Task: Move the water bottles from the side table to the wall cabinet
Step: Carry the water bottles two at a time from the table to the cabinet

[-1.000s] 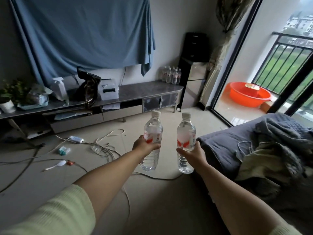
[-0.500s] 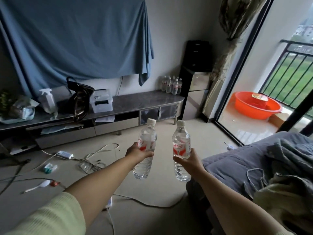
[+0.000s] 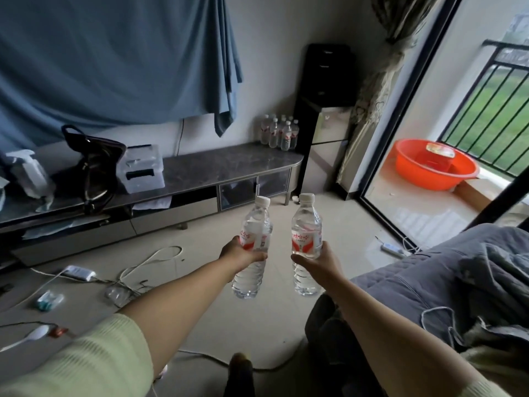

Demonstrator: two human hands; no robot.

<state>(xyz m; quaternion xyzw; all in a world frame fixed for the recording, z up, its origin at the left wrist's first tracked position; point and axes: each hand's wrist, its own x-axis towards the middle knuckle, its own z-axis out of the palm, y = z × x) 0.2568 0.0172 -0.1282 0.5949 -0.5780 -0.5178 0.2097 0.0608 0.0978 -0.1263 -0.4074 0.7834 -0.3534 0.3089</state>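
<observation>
The left hand and right hand each grip one clear plastic white-capped water bottle, fingers curled around them, held upright above the floor.

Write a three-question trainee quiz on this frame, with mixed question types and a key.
1. True or false: the left hand and the right hand each hold one capped bottle upright.
2. Where does the cluster of bottles stand?
A. in the orange basin
B. on the long cabinet's right end
C. on the floor
3. Fill in: the orange basin sits outside, by the ____.

Key: 1 true; 2 B; 3 railing.
</observation>
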